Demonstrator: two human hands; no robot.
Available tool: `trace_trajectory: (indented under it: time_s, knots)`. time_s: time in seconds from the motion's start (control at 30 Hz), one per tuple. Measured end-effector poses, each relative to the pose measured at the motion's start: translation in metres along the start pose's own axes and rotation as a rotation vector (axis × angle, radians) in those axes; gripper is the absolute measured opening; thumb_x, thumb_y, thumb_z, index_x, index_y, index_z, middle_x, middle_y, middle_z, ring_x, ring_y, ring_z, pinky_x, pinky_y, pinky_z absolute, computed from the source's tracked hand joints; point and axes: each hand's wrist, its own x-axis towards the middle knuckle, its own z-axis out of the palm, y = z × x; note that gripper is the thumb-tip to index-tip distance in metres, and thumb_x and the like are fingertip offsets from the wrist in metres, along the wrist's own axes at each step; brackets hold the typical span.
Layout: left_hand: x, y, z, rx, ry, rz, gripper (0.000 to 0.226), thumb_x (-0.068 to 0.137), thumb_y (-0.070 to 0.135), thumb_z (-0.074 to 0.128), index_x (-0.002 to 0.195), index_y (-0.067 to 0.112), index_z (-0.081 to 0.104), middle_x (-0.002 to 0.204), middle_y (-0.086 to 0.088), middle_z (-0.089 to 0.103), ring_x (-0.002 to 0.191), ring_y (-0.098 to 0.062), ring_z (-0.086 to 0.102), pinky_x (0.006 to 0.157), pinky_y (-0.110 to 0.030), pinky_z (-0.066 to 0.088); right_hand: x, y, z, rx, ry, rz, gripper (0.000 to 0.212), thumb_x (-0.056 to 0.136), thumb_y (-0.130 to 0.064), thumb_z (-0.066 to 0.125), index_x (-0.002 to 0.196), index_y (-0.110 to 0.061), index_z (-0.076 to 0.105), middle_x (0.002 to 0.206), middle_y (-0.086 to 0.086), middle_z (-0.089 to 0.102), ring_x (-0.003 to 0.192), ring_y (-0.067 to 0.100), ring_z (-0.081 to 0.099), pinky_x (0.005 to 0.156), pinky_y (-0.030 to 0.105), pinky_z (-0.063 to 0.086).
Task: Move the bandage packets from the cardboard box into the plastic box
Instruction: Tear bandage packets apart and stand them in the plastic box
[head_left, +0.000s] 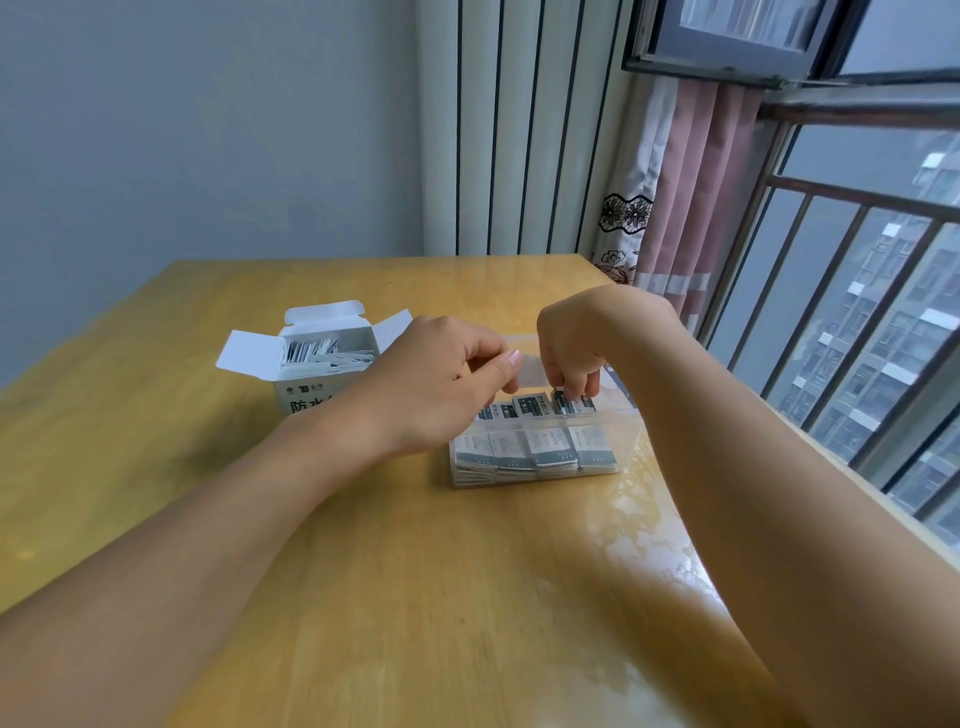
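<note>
Two hands work over the clear plastic box (631, 441) at about one o'clock from the table (363, 571) centre. The right hand (569, 348) curls fingertips down, pinching a bandage packet (563, 401) into the rightmost row; the left hand (441, 384) pinches a pale slip (532, 371) between thumb and forefinger, which may be another packet, though I cannot tell. Stacked packets (535, 452) stand on edge in rows, long axes running roughly from nine to three o'clock, printed faces toward the viewer. More lie loose and jumbled in the open cardboard box (311, 400) at ten o'clock. Likely trouble: pushing into a tight row could buckle the packet or tip its neighbours, and the left forearm, close to the carton, could nudge it.
</note>
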Motion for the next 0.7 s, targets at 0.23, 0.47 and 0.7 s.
trace_trajectory:
  time_s: [0.23,0.47,0.7]
  knots:
    - [0.002,0.003,-0.010,-0.058,0.035,0.007,0.027,0.100,0.035,0.059,0.082,0.022,0.075,0.068,0.007,0.066,0.051,-0.001,0.050,0.049,-0.010,0.037,-0.024,-0.002,-0.011,0.014,0.036,-0.065,0.031,0.089,-0.014,0.072,0.120,-0.012,0.069,0.084,-0.001,0.076,0.085,0.013,0.074,0.088,0.037,0.059]
    - [0.002,-0.023,-0.095,0.095,0.214,-0.097,0.021,0.097,0.030,0.063,0.080,0.020,0.073,0.050,0.014,0.051,0.045,-0.001,0.043,0.050,-0.014,0.036,-0.075,-0.031,-0.038,0.580,0.629,-0.614,0.014,0.086,-0.020,0.077,0.100,-0.020,0.076,0.079,-0.002,0.075,0.066,0.003,0.067,0.062,0.014,0.053]
    - [-0.010,-0.062,-0.128,0.323,-0.180,-0.333,0.008,0.086,0.033,0.076,0.082,0.028,0.071,0.072,0.003,0.066,0.058,-0.016,0.055,0.060,-0.032,0.046,-0.048,-0.114,-0.003,0.468,0.802,-0.673,0.005,0.085,-0.022,0.075,0.084,-0.020,0.080,0.073,-0.008,0.071,0.059,0.002,0.056,0.056,0.018,0.040]
